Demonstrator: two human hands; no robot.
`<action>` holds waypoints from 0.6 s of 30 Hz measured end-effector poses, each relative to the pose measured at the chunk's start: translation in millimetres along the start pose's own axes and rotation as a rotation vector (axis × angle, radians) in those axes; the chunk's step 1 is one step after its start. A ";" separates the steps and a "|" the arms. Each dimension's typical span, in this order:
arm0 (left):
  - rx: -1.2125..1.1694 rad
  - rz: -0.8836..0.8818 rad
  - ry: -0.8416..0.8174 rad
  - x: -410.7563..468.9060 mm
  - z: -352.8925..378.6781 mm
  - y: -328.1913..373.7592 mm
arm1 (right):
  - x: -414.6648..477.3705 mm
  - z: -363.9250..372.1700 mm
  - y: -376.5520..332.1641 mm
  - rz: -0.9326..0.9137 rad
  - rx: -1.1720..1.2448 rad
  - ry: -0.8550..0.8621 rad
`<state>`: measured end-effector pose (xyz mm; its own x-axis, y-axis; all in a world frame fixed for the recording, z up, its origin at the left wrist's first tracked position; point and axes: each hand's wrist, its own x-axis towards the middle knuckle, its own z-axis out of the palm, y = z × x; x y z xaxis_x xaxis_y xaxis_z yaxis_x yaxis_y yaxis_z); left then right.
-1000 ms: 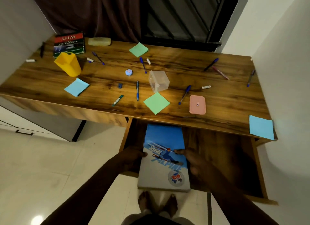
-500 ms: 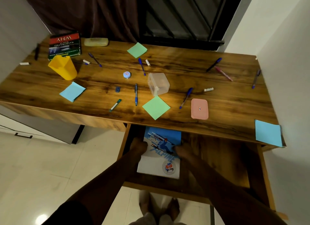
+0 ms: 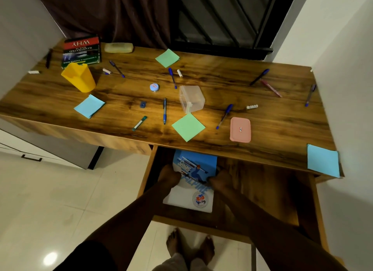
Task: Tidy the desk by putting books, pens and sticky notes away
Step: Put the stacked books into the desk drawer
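Note:
A blue and white skiing book (image 3: 193, 182) lies flat in the open drawer (image 3: 258, 192) under the desk, its far end beneath the desktop. My left hand (image 3: 169, 176) holds its left edge and my right hand (image 3: 220, 178) holds its right edge. On the desk (image 3: 252, 127) a second book (image 3: 81, 51) lies at the back left. Several pens are scattered, among them a blue pen (image 3: 164, 110) in the middle. Green sticky notes (image 3: 188, 127) and blue sticky notes (image 3: 89, 106) lie on the top.
A yellow cup (image 3: 79, 77) lies tipped at the left. A clear plastic box (image 3: 191, 98) sits mid-desk, a pink case (image 3: 240, 129) near the front. A blue sticky pad (image 3: 323, 160) overhangs the front right corner. A white wall stands close on the right. My bare feet (image 3: 189, 248) stand below the drawer.
Both hands have carried the skiing book from above the drawer's front edge down and forward into the drawer, partly under the desktop.

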<state>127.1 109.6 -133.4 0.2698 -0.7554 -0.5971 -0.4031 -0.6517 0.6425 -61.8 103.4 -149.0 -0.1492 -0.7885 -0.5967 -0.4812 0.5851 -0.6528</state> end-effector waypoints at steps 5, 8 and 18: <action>-0.001 0.064 -0.001 -9.4 -0.9 2.6 | -2.5 -1.7 2.0 0.001 0.052 -0.018; 0.014 0.107 -0.023 -16.4 -6.6 3.7 | -8.2 -2.6 1.2 -0.041 0.050 0.003; -0.079 0.233 0.057 -48.6 -57.7 2.4 | -80.0 31.7 -36.4 -0.366 0.134 0.232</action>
<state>163.5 140.9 -75.1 0.2270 -0.8870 -0.4021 -0.3912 -0.4611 0.7964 -4.9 151.1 -92.3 -0.1872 -0.9606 -0.2054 -0.4245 0.2677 -0.8650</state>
